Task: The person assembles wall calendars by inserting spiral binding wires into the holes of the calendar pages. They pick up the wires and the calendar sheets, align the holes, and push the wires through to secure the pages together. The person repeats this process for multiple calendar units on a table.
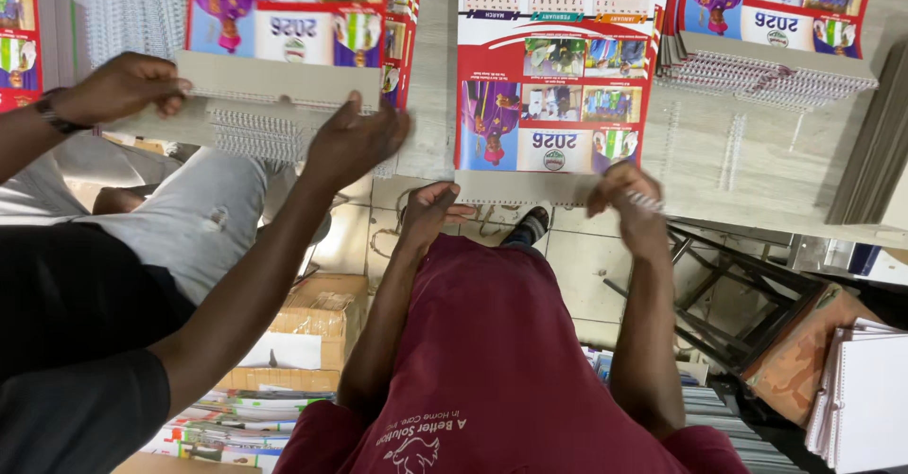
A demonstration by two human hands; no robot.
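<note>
At table edge | left hand [430, 211], right hand [629, 195] grip colourful calendar [553, 77]; grey backing

- Counter [757, 166]: pale grey surface running across the upper part of the view.
- Second calendar [284, 20] with grey backing board [274, 81], upper left, handled by a co-worker's hands [355, 143].
- Stack of calendars [771, 20], upper right, wire combs along its near edge.
- Loose wire binding combs [113, 10], far left.
- Cardboard box [317, 327] on the tiled floor [582, 266].
- Printed sheets [222, 427] piled beside the box.
- White spiral-bound pads [865, 403], lower right.
- Dark metal frame [733, 294] under the counter.
</note>
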